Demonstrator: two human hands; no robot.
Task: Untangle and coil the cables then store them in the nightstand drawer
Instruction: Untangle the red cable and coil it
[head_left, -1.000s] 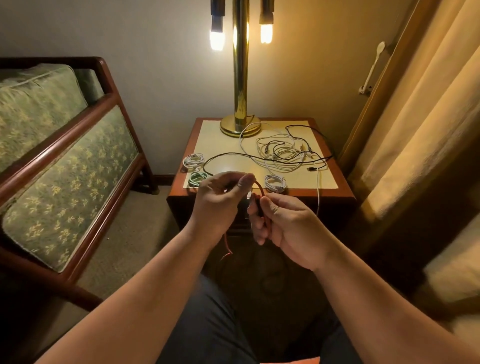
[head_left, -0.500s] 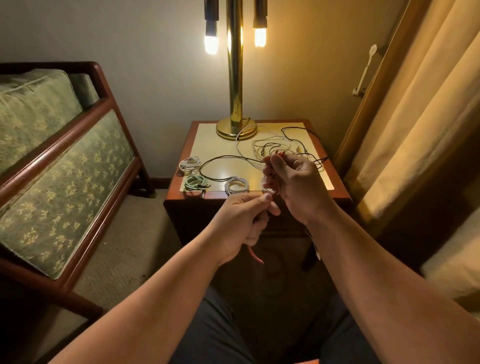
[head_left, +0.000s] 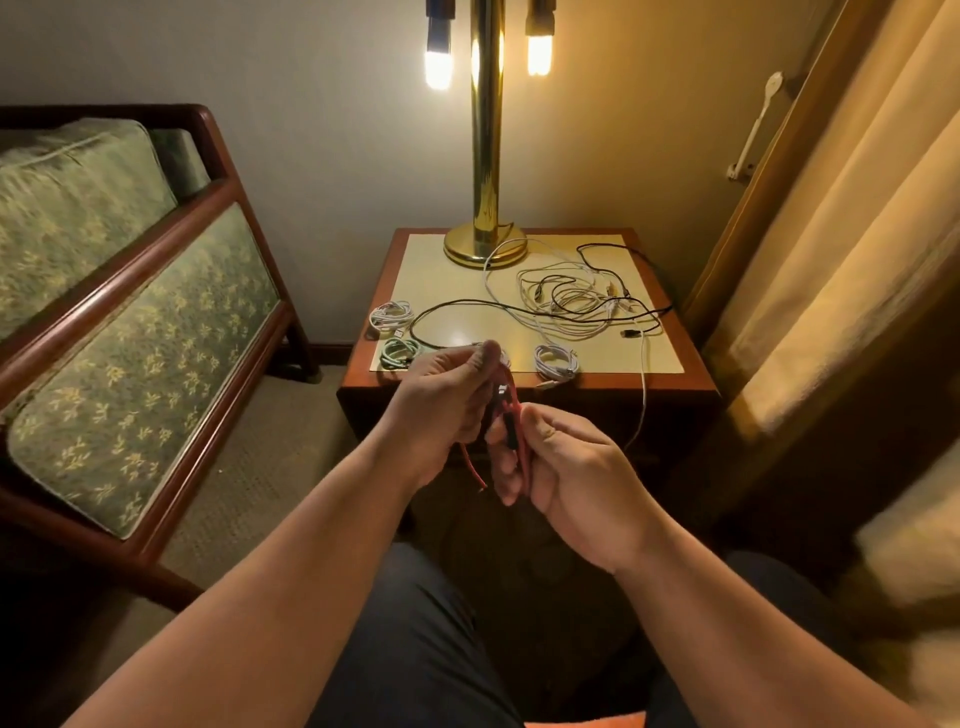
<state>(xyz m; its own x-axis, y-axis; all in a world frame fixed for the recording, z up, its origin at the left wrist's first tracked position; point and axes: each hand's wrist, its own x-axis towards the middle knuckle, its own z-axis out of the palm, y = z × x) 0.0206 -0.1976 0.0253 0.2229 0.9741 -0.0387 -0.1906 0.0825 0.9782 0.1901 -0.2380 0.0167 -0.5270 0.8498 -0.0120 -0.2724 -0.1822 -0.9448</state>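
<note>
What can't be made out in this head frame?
Head view only.
Loop count of the red cable: hidden inside the left hand and right hand.
Drawer of the nightstand: front lost in shadow.
Crossings in the cable tangle: too fine.
Top of the lamp: cut off by the upper edge.

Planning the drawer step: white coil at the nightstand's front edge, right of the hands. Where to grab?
Pinch across the bundled strands of the white coil on its near side, coming from above and in front: it lies flat by the nightstand edge, with the loose tangle behind it.
</note>
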